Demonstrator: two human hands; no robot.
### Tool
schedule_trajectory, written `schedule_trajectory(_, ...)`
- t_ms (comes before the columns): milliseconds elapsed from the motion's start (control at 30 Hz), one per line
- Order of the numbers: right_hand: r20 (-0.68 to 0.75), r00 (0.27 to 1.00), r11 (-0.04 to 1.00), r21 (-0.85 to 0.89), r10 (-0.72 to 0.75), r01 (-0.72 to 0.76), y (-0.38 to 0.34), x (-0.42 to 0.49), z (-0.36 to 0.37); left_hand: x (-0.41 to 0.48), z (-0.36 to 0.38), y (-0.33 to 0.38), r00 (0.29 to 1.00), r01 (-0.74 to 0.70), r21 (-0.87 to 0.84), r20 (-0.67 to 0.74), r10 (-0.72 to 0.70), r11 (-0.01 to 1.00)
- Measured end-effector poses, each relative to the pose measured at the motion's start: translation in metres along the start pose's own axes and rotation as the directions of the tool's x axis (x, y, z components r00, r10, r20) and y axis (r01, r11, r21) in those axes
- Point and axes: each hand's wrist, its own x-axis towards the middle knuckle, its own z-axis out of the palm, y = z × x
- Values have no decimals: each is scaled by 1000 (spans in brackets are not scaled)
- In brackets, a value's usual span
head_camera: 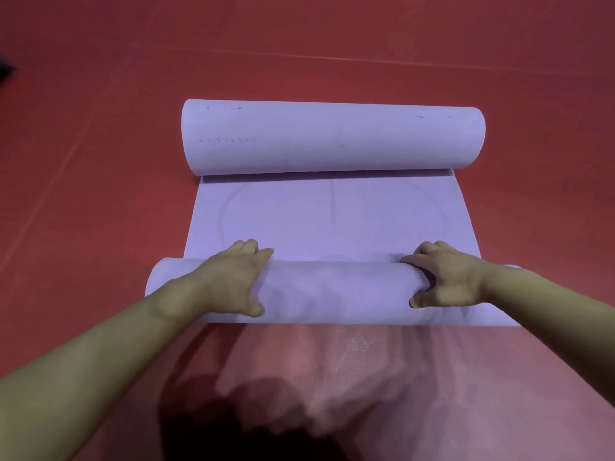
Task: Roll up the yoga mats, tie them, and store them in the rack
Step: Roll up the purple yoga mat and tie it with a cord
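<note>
From my head camera I look down on a red floor (100, 161), smooth and matte, crossed by a pale seam (332, 58) far ahead and fainter lines slanting along the left. The lavender yoga mat (332, 221) lies on it straight in front of me, its flat middle stretch printed with faint curved guide lines.

Both ends of the mat are curled. The far roll (332, 138) sits across the far end, thick and a little wider than the flat part. The near roll (332, 291) lies closest to me.

My left hand (233, 281) and right hand (446, 277) are well apart on the near roll, each clamped over it with fingers curled across the top toward the flat stretch and the thumb on my side.

Red floor shows past both side edges of the mat and beyond the far roll. A dark object (4, 69) pokes in at the left border, well away from the mat; I cannot tell what it is. My shadow (206, 427) falls on the floor between me and the near roll.
</note>
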Motion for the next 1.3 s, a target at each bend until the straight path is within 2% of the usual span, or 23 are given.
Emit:
schedule_trajectory(133,-59,998,999,6,37,-37,-2,1,-5,-1,-1,2,999,45,-61,-20,-47,997)
schedule_trajectory(233,-46,995,996,27,86,-85,-2,1,-9,-4,2,5,997,46,-88,-59,-51,995)
schedule_trajectory(400,-76,994,995,55,84,-80,3,2,-7,-5,-3,9,989,20,6,-150,-19,1000)
schedule_trajectory(500,-148,989,1000,20,26,-23,6,4,-4,-2,-4,12,984,11,59,-176,-1,998)
schedule_trajectory(633,-135,990,998,-33,47,-52,7,4,-6,-3,2,16,972,5,72,-233,12,997)
schedule_trajectory(767,-207,975,997,10,82,-82,7,8,-5,3,10,16,988,18,205,-154,14,979)
schedule_trajectory(933,-252,964,996,-22,80,-88,1,7,-3,14,13,21,983,110,314,-177,-56,943)
schedule_trajectory(1033,-285,959,999,-38,17,-29,0,2,1,14,12,23,978,128,317,-198,-67,940)
schedule_trajectory(1300,-270,963,980,-188,13,-66,-5,2,4,16,-6,25,984,117,338,-170,-62,934)
